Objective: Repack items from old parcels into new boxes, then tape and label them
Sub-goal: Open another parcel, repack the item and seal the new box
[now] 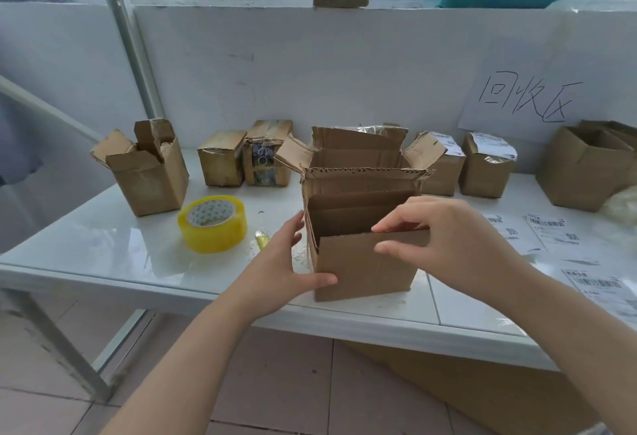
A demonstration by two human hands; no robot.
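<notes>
The cardboard box (362, 272) is standing upright at the near edge of the white table (103, 245), right in front of the person, with its top flaps open. The left hand (289, 262) is holding the box's left near corner: fingers are lying together along the left wall and the thumb is pressing low across the front face. The right hand (448, 238) is pinching the top edge of the near side between thumb and forefinger. I cannot tell how its other fingers are lying.

This looks like a light one. The corrugated walls are probably stiff enough to grip, but the flaps are bending and fraying at the edges, so lifting by them is risky. Low on 2 opposite walls or at the corners looks like the safest hold. I cannot see whether anything is inside.

The yellow tape roll (212, 224) is waiting just left of the box, and printed labels (551, 233) are lying to its right.
</notes>
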